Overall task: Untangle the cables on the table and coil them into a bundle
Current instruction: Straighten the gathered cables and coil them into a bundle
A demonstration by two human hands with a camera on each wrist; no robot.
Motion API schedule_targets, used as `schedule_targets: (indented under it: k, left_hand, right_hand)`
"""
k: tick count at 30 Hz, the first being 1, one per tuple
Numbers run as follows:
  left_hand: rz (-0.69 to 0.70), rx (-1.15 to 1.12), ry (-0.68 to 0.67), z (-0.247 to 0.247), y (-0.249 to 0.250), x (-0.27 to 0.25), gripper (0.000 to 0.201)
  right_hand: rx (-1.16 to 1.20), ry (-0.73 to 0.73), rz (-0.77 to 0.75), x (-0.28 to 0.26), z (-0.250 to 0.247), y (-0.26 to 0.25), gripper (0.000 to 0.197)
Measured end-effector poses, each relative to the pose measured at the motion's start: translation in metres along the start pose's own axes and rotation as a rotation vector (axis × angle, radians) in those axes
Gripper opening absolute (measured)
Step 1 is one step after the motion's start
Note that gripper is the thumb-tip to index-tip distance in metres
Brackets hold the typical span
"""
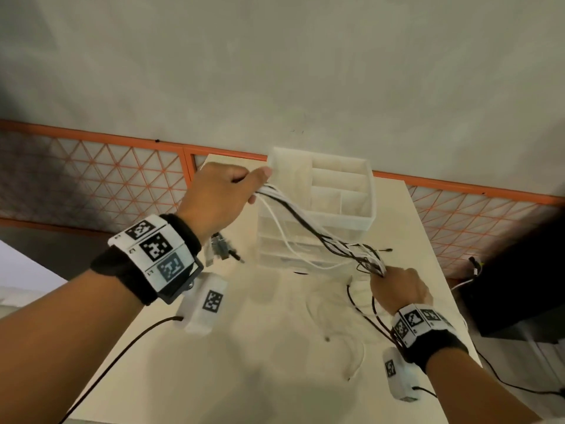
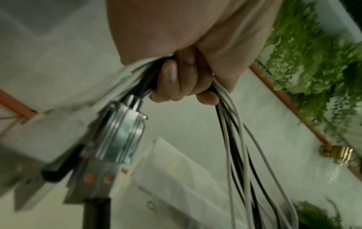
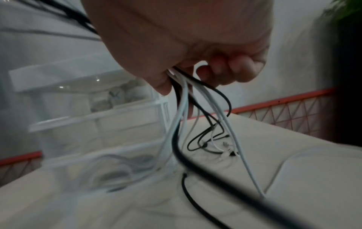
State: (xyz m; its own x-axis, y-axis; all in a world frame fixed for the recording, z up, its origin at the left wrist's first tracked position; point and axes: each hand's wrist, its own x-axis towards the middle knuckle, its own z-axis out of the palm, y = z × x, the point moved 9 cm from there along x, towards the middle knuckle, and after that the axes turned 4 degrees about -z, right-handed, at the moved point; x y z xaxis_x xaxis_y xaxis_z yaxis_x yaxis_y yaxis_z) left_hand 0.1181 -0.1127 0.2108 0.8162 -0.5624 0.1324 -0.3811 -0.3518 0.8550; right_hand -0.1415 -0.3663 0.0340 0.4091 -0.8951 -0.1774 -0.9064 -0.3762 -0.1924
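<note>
A bunch of white and black cables (image 1: 308, 228) stretches in the air between my two hands. My left hand (image 1: 226, 191) is raised at the upper left and grips one end of the bunch; in the left wrist view its fingers (image 2: 176, 83) curl round the cables (image 2: 240, 155), and metal plugs (image 2: 121, 133) hang below the fist. My right hand (image 1: 397, 289) is lower at the right, just above the table, and pinches the other end (image 3: 182, 86). Loose cable ends (image 3: 207, 142) trail onto the table.
A clear plastic drawer organiser (image 1: 321, 206) stands behind the stretched cables on the cream table (image 1: 244, 347). An orange lattice fence (image 1: 91, 169) runs behind the table. Dark equipment (image 1: 519, 286) sits beyond the table's right edge. A thin black lead (image 1: 122, 347) runs from my left wrist.
</note>
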Motion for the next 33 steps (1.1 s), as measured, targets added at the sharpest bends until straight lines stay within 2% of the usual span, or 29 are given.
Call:
schedule_targets:
  k: [2, 4, 7, 10, 11, 14, 16, 17, 19, 21, 22, 23, 24, 26, 27, 29, 31, 33]
  left_hand:
    - [0.001, 0.075, 0.039, -0.004, -0.012, 0.000, 0.055]
    - [-0.020, 0.110, 0.082, -0.007, -0.025, -0.001, 0.056]
    - [-0.065, 0.109, 0.109, -0.008, -0.040, -0.002, 0.056]
    - [-0.094, 0.120, 0.121, -0.006, -0.051, -0.003, 0.056]
    - [-0.103, 0.123, 0.128, -0.005, -0.053, -0.004, 0.056]
    - [-0.156, 0.099, 0.146, -0.002, -0.059, -0.009, 0.057]
    - [-0.171, 0.047, 0.157, 0.001, -0.061, -0.012, 0.057]
    - [-0.175, 0.011, 0.165, 0.003, -0.061, -0.013, 0.058]
    - [-0.188, -0.071, 0.164, 0.007, -0.060, -0.016, 0.061]
    - [-0.210, -0.128, 0.109, 0.016, -0.059, -0.020, 0.058]
    - [-0.220, -0.141, 0.068, 0.022, -0.057, -0.022, 0.059]
    - [-0.224, -0.148, 0.028, 0.028, -0.054, -0.025, 0.060]
    - [-0.222, -0.159, -0.005, 0.034, -0.050, -0.028, 0.062]
    - [-0.205, -0.171, -0.061, 0.046, -0.041, -0.032, 0.062]
    - [-0.195, -0.160, -0.103, 0.054, -0.035, -0.034, 0.060]
    - [-0.164, -0.110, -0.193, 0.072, -0.021, -0.038, 0.061]
    - [-0.130, -0.095, -0.257, 0.088, -0.006, -0.041, 0.056]
    - [-0.127, -0.124, -0.289, 0.097, 0.005, -0.042, 0.043]
  right_hand:
    - [0.088, -0.034, 0.065, 0.010, -0.012, 0.009, 0.040]
    - [0.171, -0.013, 0.061, 0.021, -0.024, 0.011, 0.033]
    - [0.355, 0.158, 0.027, 0.036, -0.052, 0.010, 0.032]
    - [0.540, 0.314, -0.059, 0.046, -0.082, 0.007, 0.012]
    - [0.588, 0.351, -0.100, 0.049, -0.091, 0.005, 0.011]
    - [0.693, 0.445, -0.232, 0.053, -0.109, 0.003, 0.031]
    - [0.758, 0.465, -0.297, 0.049, -0.111, 0.004, 0.037]
    - [0.783, 0.427, -0.312, 0.046, -0.105, 0.005, 0.039]
    - [0.737, 0.237, -0.310, 0.046, -0.074, 0.008, 0.037]
    - [0.523, -0.061, -0.263, 0.043, -0.027, 0.016, 0.041]
    - [0.404, -0.156, -0.268, 0.040, -0.013, 0.019, 0.048]
    - [0.349, -0.172, -0.267, 0.035, -0.011, 0.019, 0.052]
    - [0.372, -0.124, -0.278, 0.029, -0.019, 0.015, 0.052]
    - [0.581, 0.043, -0.368, 0.006, -0.055, -0.010, 0.046]
    - [0.707, 0.079, -0.464, -0.012, -0.072, -0.030, 0.047]
    - [0.835, 0.020, -0.732, -0.057, -0.095, -0.083, 0.064]
    - [0.748, -0.077, -0.955, -0.100, -0.091, -0.135, 0.087]
    - [0.660, -0.018, -1.046, -0.118, -0.081, -0.165, 0.090]
